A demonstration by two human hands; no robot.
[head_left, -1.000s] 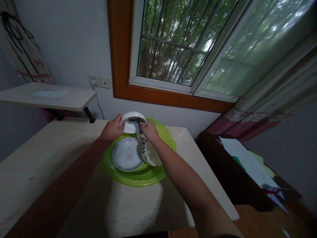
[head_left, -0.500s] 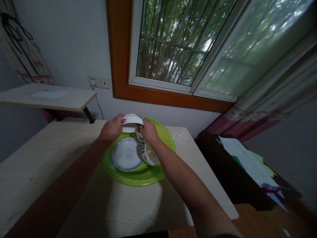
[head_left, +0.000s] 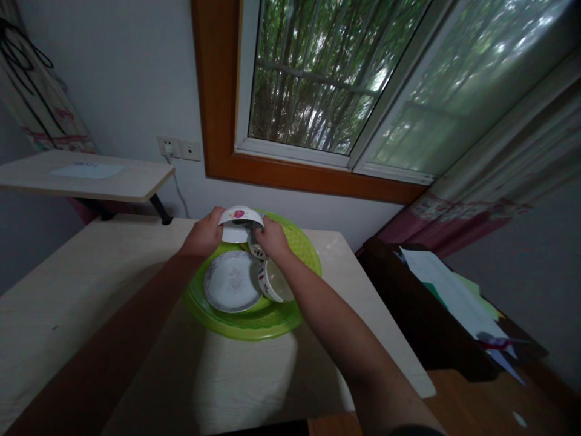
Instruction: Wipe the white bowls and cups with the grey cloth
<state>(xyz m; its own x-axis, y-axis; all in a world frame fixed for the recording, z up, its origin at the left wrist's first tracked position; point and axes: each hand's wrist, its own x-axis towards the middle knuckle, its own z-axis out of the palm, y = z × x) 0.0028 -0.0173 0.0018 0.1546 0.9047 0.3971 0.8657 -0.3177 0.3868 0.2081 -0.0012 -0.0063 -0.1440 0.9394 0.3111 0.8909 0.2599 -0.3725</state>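
Observation:
A white bowl with a pink flower on its outside is held up over the far part of a green basin, tilted with its rim toward me. My left hand is closed on the bowl's left side, and my right hand grips its right side. Something greyish shows by the right fingers, too small to name. Below, in the basin, lies a white plate. To its right a patterned bowl rests on its side, partly behind my right forearm. Another small bowl is mostly hidden by my right hand.
The basin stands on a pale wooden table against the wall under a window. A raised shelf with a paper is at the left. Papers lie on a dark piece of furniture at the right.
The bowl has turned in my hands: its pink flower has moved from the left side to the top middle. Both hands remain on it in nearly the same place.

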